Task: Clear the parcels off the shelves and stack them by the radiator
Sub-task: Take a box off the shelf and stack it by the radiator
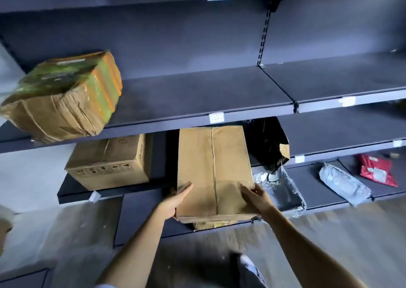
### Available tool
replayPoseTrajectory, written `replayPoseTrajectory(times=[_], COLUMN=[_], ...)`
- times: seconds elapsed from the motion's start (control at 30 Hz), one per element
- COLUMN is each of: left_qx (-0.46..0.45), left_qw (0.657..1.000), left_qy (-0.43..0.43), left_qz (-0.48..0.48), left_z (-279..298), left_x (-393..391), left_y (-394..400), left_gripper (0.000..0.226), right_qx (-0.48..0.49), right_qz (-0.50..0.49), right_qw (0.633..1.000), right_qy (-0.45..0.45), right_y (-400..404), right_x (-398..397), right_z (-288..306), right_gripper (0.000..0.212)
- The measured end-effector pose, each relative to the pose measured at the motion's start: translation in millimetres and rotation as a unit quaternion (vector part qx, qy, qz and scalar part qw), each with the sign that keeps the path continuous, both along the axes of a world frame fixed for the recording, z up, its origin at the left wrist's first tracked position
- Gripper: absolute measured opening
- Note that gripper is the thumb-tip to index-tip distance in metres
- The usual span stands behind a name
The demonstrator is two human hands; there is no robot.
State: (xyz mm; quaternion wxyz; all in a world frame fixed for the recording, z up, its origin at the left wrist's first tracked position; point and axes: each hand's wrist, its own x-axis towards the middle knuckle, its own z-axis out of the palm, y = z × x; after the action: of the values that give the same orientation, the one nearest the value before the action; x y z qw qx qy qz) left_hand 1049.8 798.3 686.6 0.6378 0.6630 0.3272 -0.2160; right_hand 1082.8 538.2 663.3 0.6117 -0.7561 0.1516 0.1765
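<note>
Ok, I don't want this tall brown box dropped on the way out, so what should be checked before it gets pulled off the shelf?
1. Left hand on the tall brown box: ok, flat against its left side near the bottom.
2. Right hand on the box: ok, on its lower right corner.
3. Box bottom sound: not ok, the lower edge looks torn, with something pale showing under it.
4. Clear of the printed carton on the left: ok, a gap shows.
5. Clear of the black bag and grey mailer on the right: cannot tell, they sit close.
6. Radiator route: cannot tell, not in view.
</note>
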Motion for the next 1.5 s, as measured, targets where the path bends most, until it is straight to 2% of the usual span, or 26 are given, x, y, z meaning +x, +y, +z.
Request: replayPoseTrajectory(times=[0.07, 0.13, 0.27, 0.33, 0.43, 0.5, 0.6, 0.67, 0.73, 0.8, 0.9, 1.0, 1.1, 1.2, 1.3, 1.43, 1.5], left_qx=[-0.012, -0.04, -0.104, -0.116, -0.107, -0.083, -0.036, -0.037, -0.036, -0.017, 0.026, -0.012, -0.052, -0.069, -0.097, -0.122, -0.114], left_qw=[1.0, 0.994, 0.964, 0.948, 0.935, 0.935, 0.917, 0.904, 0.885, 0.861, 0.829, 0.82, 0.797, 0.765, 0.766, 0.756, 0.751], left_qy=[0.022, 0.093, 0.21, 0.249, 0.261, 0.245, 0.214, 0.202, 0.203, 0.195, 0.122, 0.035, -0.015, -0.076, -0.097, -0.077, -0.078], left_qz=[0.015, -0.039, -0.129, -0.162, -0.216, -0.242, -0.334, -0.374, -0.417, -0.47, -0.546, -0.572, -0.602, -0.636, -0.628, -0.639, -0.646], left_z=[-12.6, -28.2, -58.3, -70.2, -74.0, -74.0, -71.8, -66.9, -56.8, -43.2, -17.8, 10.6, 44.0, 77.2, 94.5, 102.9, 107.0], left_x=[-20.9, -41.8, -77.4, -92.0, -96.7, -85.9, -62.6, -46.8, -32.4, -20.6, -13.5, -11.8, -10.5, -6.4, 4.6, 26.9, 41.0], left_y=[-11.3, -23.7, -47.1, -65.2, -101.7, -132.0, -193.4, -246.3, -306.2, -372.5, -483.8, -595.4, -700.3, -789.6, -861.7, -949.7, -998.2], left_gripper=[0.08, 0.074, 0.054, 0.057, 0.065, 0.065, 0.065, 0.053, 0.032, 0.029, 0.053, 0.069, 0.079, 0.081, 0.085, 0.07, 0.07], right_qx=[0.032, 0.018, -0.083, -0.117, -0.144, -0.133, -0.1, -0.075, -0.04, -0.007, 0.025, 0.03, 0.054, 0.036, 0.023, 0.019, 0.015], right_qz=[-0.007, 0.014, 0.027, 0.015, -0.007, -0.06, -0.162, -0.235, -0.292, -0.337, -0.413, -0.468, -0.514, -0.535, -0.549, -0.561, -0.573], right_qw=[0.999, 1.0, 0.996, 0.992, 0.987, 0.984, 0.973, 0.957, 0.941, 0.926, 0.903, 0.882, 0.856, 0.842, 0.831, 0.818, 0.808], right_qy=[-0.006, 0.003, 0.021, 0.04, 0.076, 0.102, 0.132, 0.15, 0.166, 0.172, 0.116, 0.045, -0.009, -0.053, -0.088, -0.126, -0.137], right_y=[-12.4, -31.1, -63.2, -78.8, -114.0, -143.7, -192.3, -228.4, -268.0, -311.3, -387.3, -464.5, -540.2, -608.2, -671.4, -759.4, -806.0], right_x=[-32.0, -62.9, -101.5, -115.6, -134.8, -147.8, -173.8, -193.1, -210.3, -225.6, -249.1, -275.0, -293.7, -299.0, -295.3, -276.9, -263.0], right_z=[-5.9, -10.9, -21.0, -27.1, -30.0, -31.1, -31.4, -26.4, -18.8, -7.8, 17.7, 56.1, 95.5, 126.5, 143.5, 150.1, 150.8], right_gripper=[0.014, 0.026, 0.032, 0.038, 0.043, 0.044, 0.044, 0.042, 0.044, 0.047, 0.047, 0.047, 0.042, 0.046, 0.056, 0.053, 0.051])
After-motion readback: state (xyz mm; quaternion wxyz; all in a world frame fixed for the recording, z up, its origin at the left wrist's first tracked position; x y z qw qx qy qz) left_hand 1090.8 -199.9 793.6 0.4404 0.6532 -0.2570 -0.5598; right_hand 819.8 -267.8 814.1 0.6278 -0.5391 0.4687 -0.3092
